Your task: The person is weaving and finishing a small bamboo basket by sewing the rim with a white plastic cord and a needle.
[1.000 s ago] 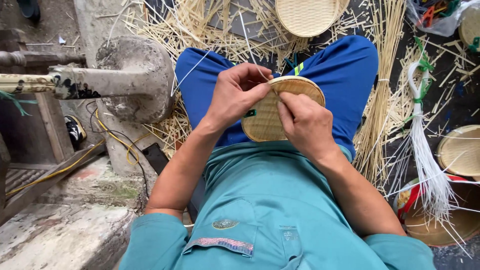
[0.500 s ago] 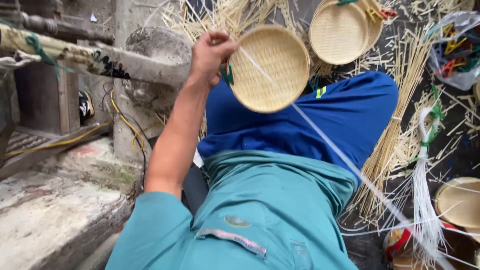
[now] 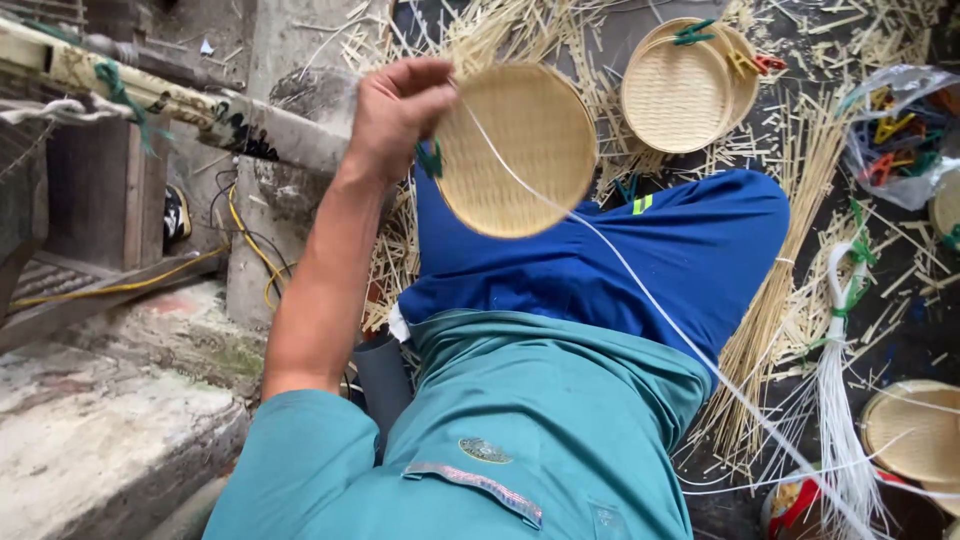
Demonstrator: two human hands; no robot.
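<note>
- The left hand [image 3: 395, 115] was raised above the lap, its fingers [image 3: 425, 75] curled together and clamped on the near rim of a round woven basket tray [image 3: 520, 150].
- The tray stood on edge, just right of the fingers, its hollow face turned toward the camera. Being round, it had no long axis; its rim ran from the fingertips down to the blue trousers [image 3: 640, 260].
- A small green clip [image 3: 430, 160] sat on the tray's rim directly below the fingers.
- A white strip [image 3: 640, 290] ran from the fingertips across the tray's face, then down and to the right, well away from the fingers, toward the lower right corner. Its long axis was diagonal, upper left to lower right.
- The right hand was out of view; the state of its fingers could not be told.
- A stack of finished trays [image 3: 680, 95] lay on the floor to the right of the held tray, with green, yellow and red clips on the top rim.
- A clear plastic bag [image 3: 900, 130] holding coloured clips lay far to the right of the fingers, at the frame edge. No label could be made out.
- A bundle of white strips [image 3: 840, 380] tied with green cord lay well below and right of the fingers.
- Loose straw-coloured splints [image 3: 790, 250] covered the floor around the legs.
- A concrete step [image 3: 110, 420] lay below and left of the fingers.
</note>
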